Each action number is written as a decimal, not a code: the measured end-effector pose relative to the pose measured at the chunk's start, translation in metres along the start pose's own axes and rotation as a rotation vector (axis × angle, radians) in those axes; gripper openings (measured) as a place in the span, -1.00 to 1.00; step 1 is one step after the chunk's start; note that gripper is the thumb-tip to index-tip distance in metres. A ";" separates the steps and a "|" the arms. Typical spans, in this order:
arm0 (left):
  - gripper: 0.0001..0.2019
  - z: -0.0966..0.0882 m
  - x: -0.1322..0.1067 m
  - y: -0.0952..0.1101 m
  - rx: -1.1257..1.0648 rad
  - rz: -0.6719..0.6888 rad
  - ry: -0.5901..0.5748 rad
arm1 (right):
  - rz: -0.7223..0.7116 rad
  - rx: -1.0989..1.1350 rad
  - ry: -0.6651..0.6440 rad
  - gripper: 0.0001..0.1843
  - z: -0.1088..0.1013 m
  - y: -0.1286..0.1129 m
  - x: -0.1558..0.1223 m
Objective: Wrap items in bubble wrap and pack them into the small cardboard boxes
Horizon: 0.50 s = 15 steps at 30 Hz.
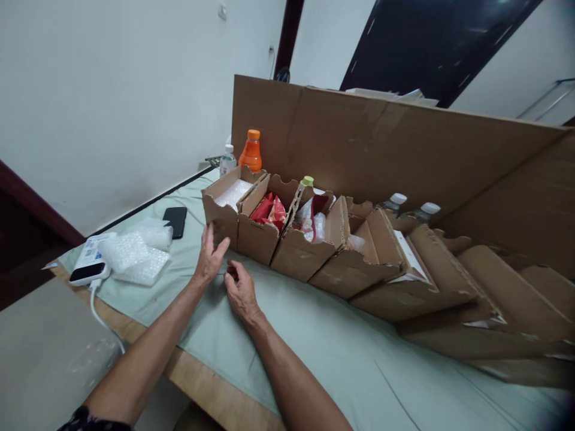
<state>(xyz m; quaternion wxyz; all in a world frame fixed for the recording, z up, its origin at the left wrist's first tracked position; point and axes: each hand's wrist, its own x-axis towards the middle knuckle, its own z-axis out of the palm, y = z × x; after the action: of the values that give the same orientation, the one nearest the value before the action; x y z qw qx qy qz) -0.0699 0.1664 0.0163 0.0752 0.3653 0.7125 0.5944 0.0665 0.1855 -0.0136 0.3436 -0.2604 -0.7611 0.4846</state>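
Observation:
My left hand (210,256) is open, thumb and fingers apart, at the front left corner of the end cardboard box (220,222). Its fingertips are by the box wall; whether they touch it I cannot tell. Just right of it, my right hand (242,291) is low over the pale green cloth with loosely bent fingers and nothing visible in them. Bubble wrap (233,194) lies inside the end box. The neighbouring box (258,238) contains red packets (269,211). A third box (296,258) has a red and white packet (308,218) in it.
More cardboard boxes (359,275) continue rightward. Behind stands a tall cardboard panel (359,143), with an orange bottle (251,152) and a clear bottle (227,160) near its left end. Leftward lie bubble wrap sheets (139,254), a black phone (175,221) and a cabled white device (96,272).

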 end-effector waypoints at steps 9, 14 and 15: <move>-0.47 -0.035 -0.084 0.006 0.020 -0.057 -0.204 | -0.088 -0.030 -0.024 -0.74 -0.002 -0.003 0.002; -0.63 -0.061 -0.122 0.011 0.054 -0.017 -0.250 | -0.080 -0.060 -0.041 -0.74 -0.001 0.003 0.005; -0.64 -0.064 -0.125 0.012 0.060 -0.012 -0.258 | -0.080 -0.067 -0.045 -0.74 0.000 0.004 0.005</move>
<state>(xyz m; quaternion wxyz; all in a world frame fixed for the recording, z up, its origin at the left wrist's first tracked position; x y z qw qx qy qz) -0.0089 0.0402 0.0039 0.1586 0.4366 0.7164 0.5205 0.0638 0.1909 -0.0160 0.3366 -0.2300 -0.7943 0.4505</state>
